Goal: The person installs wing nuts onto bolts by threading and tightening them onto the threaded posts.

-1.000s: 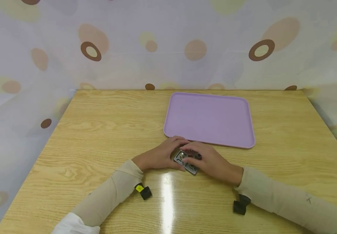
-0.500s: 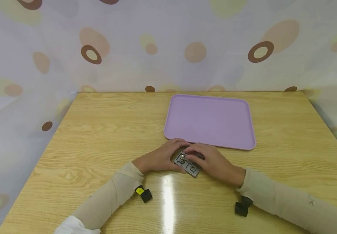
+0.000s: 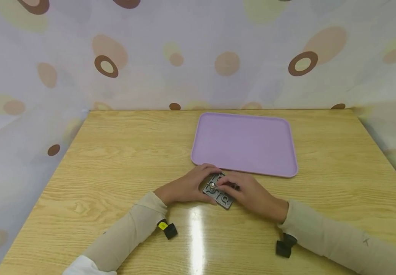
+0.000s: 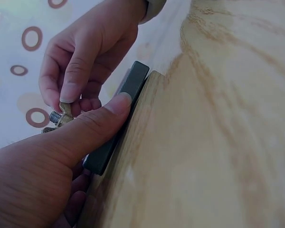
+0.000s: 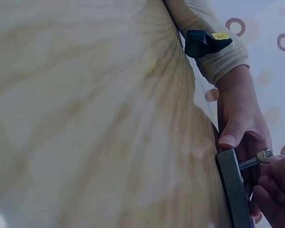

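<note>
A grey metal plate [image 3: 224, 201] with round recesses lies on the table in the head view. My left hand [image 3: 187, 187] grips it from the left, thumb along the near edge and fingers at the far side. Out of the plate stands a threaded bolt [image 5: 248, 164]. On the bolt, close to its outer end, sits a brass-coloured wing nut [image 4: 65, 117]. My right hand [image 3: 253, 194] pinches the wing nut between thumb and index finger, covering part of it. The right hand also hides the plate's right corner in the head view.
Just beyond the hands lies a purple tray [image 3: 244, 143] on the wooden table [image 3: 132, 145]. Behind the table hangs a pale spotted cloth [image 3: 170, 84]. Each sleeve carries a small black device, such as the left device [image 3: 170, 231].
The right thumb and fingertips have shifted around the wing nut, uncovering more of the plate. The left hand keeps its grip on the plate, and the head view has tilted slightly.
</note>
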The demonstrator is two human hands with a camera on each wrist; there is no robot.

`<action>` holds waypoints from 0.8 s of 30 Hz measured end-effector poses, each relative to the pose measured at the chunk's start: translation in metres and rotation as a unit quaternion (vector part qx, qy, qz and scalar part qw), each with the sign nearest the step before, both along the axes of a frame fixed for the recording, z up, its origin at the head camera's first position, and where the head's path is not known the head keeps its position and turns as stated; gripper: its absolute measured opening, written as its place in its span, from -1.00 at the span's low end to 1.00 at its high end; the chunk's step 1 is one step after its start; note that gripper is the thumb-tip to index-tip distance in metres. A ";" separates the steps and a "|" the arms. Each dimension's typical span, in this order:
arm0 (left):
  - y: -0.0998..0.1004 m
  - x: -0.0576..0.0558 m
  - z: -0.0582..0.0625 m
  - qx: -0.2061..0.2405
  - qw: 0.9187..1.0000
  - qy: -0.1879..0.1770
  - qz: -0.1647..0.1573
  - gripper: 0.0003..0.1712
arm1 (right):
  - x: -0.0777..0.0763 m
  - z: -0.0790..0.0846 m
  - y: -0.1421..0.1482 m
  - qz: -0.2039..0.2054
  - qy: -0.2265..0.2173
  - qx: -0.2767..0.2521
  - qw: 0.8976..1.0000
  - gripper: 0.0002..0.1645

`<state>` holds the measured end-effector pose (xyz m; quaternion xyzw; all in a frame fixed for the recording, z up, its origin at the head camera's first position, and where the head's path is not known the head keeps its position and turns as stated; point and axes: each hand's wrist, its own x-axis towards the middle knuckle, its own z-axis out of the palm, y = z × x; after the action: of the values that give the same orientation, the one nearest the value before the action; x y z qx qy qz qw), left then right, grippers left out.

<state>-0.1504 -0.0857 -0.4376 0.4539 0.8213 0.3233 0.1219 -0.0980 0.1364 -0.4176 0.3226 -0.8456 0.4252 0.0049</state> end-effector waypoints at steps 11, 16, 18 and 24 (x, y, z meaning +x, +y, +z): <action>-0.001 0.000 -0.002 -0.008 1.000 0.003 0.003 0.04 | -0.001 -0.007 -0.005 0.007 0.002 -0.011 1.000 -0.65; -0.001 0.001 0.001 -0.001 1.000 0.004 -0.005 0.02 | -0.001 -0.006 -0.006 0.016 0.019 -0.011 1.000 -0.55; -0.001 0.001 0.002 0.003 1.000 0.003 -0.008 0.01 | -0.001 -0.005 -0.007 0.018 0.028 -0.012 0.999 -0.54; -0.002 -0.002 -0.003 0.002 1.000 0.005 -0.005 0.01 | -0.004 -0.004 -0.008 0.015 0.033 -0.003 0.999 -0.56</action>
<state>-0.1520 -0.0875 -0.4403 0.4595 0.8190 0.3227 0.1186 -0.1018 0.1285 -0.4218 0.3491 -0.8386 0.4172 0.0271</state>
